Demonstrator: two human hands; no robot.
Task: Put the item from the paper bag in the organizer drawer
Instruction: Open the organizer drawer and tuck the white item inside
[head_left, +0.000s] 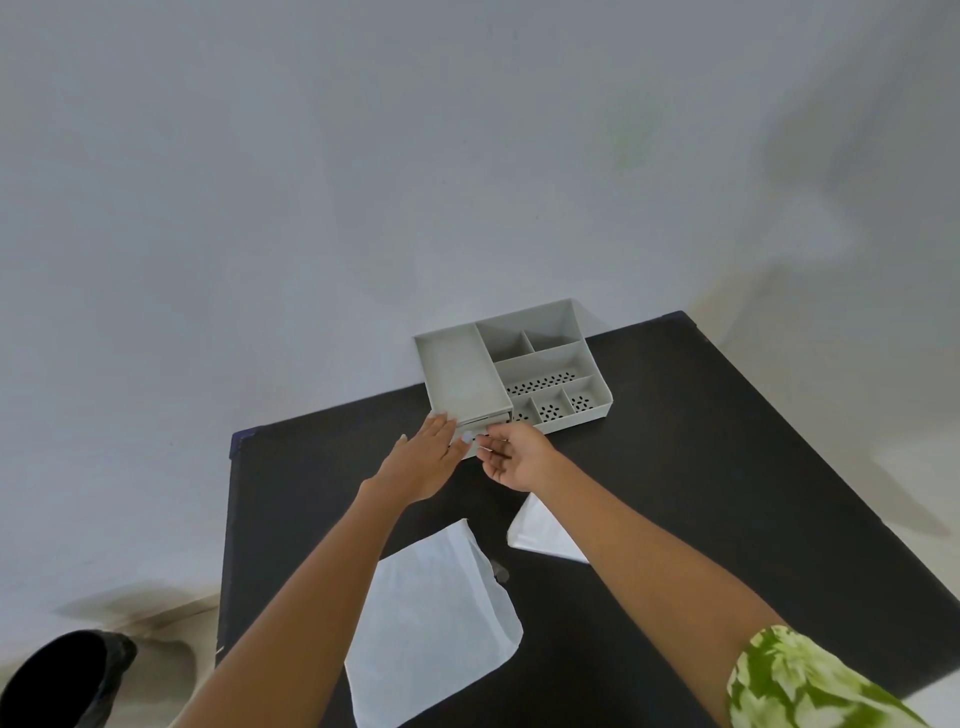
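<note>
A grey organizer (550, 358) with several open compartments stands at the far side of the black table (727, 467). Its drawer (470, 453) sticks out a little at the front left corner, mostly hidden by my hands. My left hand (423, 460) lies palm down with fingers spread, fingertips on the organizer's front corner and thumb on the drawer edge. My right hand (517, 460) is just right of it, pinching a thin dark item (493, 451) right at the drawer. A flat white paper bag (436, 618) lies near me between my forearms.
A second white paper bag (540, 530) lies under my right forearm. The table's left edge (228, 519) runs close to my left arm. A black bin (57, 680) stands on the floor at the lower left. A pale wall rises behind the table.
</note>
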